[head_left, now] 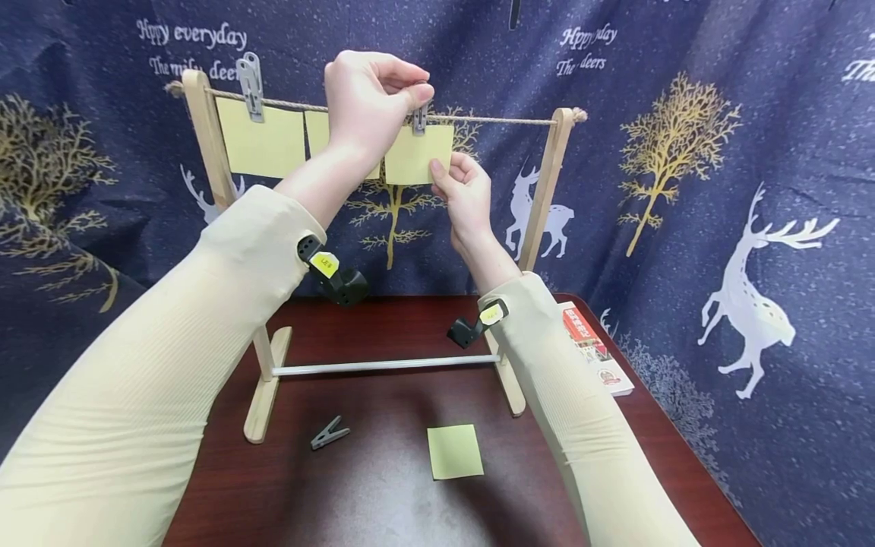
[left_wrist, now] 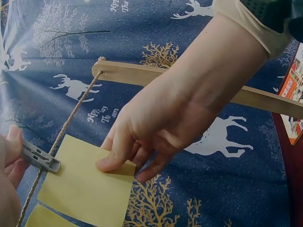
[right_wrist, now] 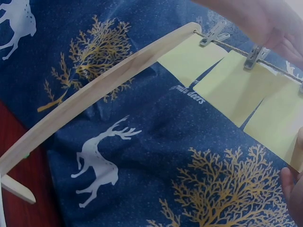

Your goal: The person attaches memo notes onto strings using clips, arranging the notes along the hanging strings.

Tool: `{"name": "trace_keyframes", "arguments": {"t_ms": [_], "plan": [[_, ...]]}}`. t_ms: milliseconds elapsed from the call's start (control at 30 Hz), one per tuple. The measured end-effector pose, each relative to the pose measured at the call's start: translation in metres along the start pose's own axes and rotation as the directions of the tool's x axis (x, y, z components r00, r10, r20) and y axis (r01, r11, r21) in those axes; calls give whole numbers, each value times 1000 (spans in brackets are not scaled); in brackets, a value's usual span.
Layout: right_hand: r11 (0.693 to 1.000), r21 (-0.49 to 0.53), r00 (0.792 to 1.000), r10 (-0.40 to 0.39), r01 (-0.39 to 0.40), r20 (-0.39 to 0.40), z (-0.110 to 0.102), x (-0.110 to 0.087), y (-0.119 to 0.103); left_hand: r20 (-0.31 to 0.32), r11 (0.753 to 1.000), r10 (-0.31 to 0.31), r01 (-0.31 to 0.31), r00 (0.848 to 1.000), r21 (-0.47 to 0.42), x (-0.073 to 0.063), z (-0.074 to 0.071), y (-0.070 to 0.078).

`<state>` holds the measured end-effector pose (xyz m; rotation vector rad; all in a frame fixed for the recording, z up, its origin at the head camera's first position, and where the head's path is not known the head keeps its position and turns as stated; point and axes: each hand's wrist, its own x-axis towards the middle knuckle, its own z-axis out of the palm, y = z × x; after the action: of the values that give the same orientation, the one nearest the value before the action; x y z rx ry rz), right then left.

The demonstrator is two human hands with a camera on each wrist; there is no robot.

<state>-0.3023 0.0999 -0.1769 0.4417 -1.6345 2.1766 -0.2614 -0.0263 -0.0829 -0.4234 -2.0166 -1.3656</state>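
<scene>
A rope point(head_left: 506, 119) runs between two wooden posts, with three yellow paper notes hanging along it. My left hand point(head_left: 372, 102) pinches the tail of a grey clothespin point(left_wrist: 42, 157), which sits over the rope at the top of the rightmost note point(head_left: 418, 156). Down at that note's lower right corner, my right hand point(head_left: 468, 197) pinches the paper, thumb in front. The leftmost note point(head_left: 263, 140) hangs from another clothespin point(head_left: 251, 85). Partly behind my left wrist is the middle note point(right_wrist: 234, 87), clipped by its own clothespin point(right_wrist: 255, 56).
On the dark red table point(head_left: 369, 501) lie a loose clothespin point(head_left: 330, 433) and a square yellow note point(head_left: 455, 452). A white bar point(head_left: 386, 366) joins the rack's feet. Beyond the right post is a red-and-white book point(head_left: 595, 349). A blue patterned cloth point(head_left: 615, 251) hangs behind.
</scene>
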Motion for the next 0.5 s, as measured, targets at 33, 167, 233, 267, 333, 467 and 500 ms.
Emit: {"name": "trace_keyframes", "arguments": {"t_ms": [33, 167, 233, 267, 333, 467, 500], "plan": [[1000, 2, 1000, 3, -3, 0, 0, 0, -1, 3, 1000, -3, 3, 1000, 5, 0, 0, 0], [1000, 0, 1000, 8, -8, 3, 1, -1, -3, 22, 1000, -10, 10, 1000, 28, 0, 0, -1], [1000, 2, 1000, 8, -8, 1, 1, -1, -3, 33, 999, -18, 16, 999, 38, 0, 0, -2], [1000, 3, 1000, 9, -9, 0, 1, -1, -3, 38, 999, -20, 18, 999, 42, 0, 0, -2], [1000, 11, 1000, 13, -13, -2, 1, -1, -4, 44, 998, -24, 21, 999, 55, 0, 1, -2], [1000, 13, 1000, 14, -14, 0, 1, -1, -4, 58, 997, -33, 29, 998, 72, 0, 1, -3], [1000, 13, 1000, 13, -13, 1, 1, -1, -4, 61, 997, -33, 28, 998, 77, 0, 1, -3]]}}
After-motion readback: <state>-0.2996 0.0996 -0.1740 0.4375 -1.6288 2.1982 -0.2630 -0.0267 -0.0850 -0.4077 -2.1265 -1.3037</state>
